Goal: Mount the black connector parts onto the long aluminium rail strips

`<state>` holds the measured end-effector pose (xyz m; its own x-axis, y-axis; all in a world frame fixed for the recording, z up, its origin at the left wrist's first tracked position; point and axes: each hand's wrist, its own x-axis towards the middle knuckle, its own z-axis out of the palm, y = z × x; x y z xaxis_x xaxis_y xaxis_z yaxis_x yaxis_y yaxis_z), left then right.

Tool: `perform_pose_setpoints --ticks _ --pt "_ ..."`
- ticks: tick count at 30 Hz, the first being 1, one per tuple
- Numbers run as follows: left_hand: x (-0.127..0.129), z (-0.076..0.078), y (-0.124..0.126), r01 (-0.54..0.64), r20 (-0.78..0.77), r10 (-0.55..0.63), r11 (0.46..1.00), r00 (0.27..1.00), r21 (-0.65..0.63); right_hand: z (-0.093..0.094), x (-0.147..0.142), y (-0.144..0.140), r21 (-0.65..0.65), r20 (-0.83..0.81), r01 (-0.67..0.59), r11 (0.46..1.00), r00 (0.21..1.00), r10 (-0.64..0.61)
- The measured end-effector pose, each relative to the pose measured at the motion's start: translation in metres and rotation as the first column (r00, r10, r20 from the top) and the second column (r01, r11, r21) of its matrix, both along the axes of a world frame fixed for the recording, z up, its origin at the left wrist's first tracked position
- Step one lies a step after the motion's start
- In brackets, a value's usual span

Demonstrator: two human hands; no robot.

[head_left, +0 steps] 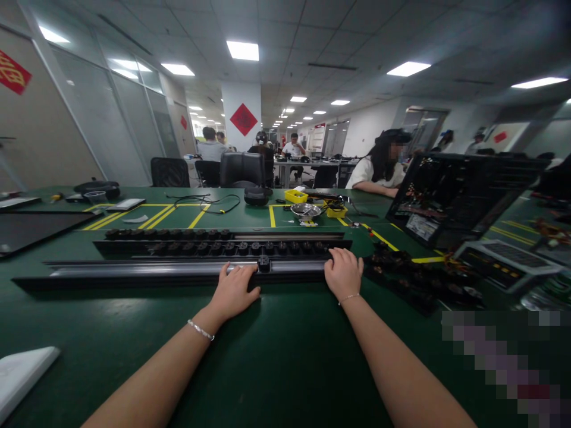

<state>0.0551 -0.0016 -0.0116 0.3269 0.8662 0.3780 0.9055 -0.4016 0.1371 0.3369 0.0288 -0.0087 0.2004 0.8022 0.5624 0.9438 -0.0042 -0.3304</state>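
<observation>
Both hands rest on a long black rail (156, 274) that lies flat across the green bench (276, 356), running from far left to just past the middle. The left hand (234, 289) lies palm down on the near edge of the rail, its fingers (244, 272) spread and relaxed on the top face, gripping nothing, just left of a small black block (264, 263) that sits on the rail. The right hand (342, 270) is set at the rail's right end, its fingers curled loosely over the end; whether they actually clasp the rail cannot be told from this view. Each wrist wears a thin bracelet. Directly behind the rail, touching or nearly touching it, lies a second long black bar (223, 245) carrying rows of small round black knobs. To the right of the right hand is a heap of dark parts (419, 279), and beyond it an opened computer case (450, 199) tilted on the bench. Further back, near the yellow floor-style markings on the bench, stand a yellow tray (296, 195) and a shallow metal bowl (306, 211), with a black cable (209, 202) to their left. A white pad (22, 371) lies at the near left corner. A seated person (379, 169) works at the far side, and others sit at desks deeper in the room.
</observation>
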Motion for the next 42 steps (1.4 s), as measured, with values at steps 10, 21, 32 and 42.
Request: perform_pose_setpoints --ticks 10,21,32,42 --pt "0.000 -0.005 0.003 -0.008 0.070 0.007 1.000 0.998 0.012 0.003 -0.082 -0.027 -0.202 0.053 -0.518 0.831 0.842 0.537" --pt "0.006 -0.008 0.000 -0.026 -0.024 0.028 0.998 0.999 0.064 0.007 -0.100 -0.025 -0.334 0.131 -0.457 0.824 0.844 0.521" --pt "0.005 -0.007 -0.001 -0.020 -0.052 0.023 0.997 0.998 0.072 0.010 -0.097 -0.027 -0.338 0.177 -0.463 0.820 0.824 0.538" --pt "0.004 -0.007 -0.001 -0.002 -0.046 0.006 0.997 0.999 0.076 0.009 -0.089 -0.021 -0.342 0.200 -0.466 0.816 0.812 0.548"
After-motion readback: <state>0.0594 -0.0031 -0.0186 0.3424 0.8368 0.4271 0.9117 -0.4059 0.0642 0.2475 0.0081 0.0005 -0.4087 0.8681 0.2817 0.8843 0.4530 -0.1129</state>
